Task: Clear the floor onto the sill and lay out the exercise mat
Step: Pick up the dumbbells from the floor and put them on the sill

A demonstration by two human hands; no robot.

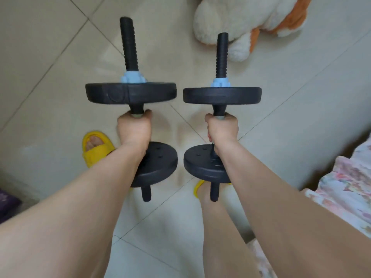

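Bare forearms, yellow slippers (pixel 96 149) — open-toed, pale floral garment (pixel 349 189)

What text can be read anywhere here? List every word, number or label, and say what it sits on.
No legible text in this view.
Left dumbbell: a raised mark on the upper plate's edge, too blurred to read.
Right dumbbell: no marking visible.
Plush toy, yellow slipper, floral fabric: no lettering.
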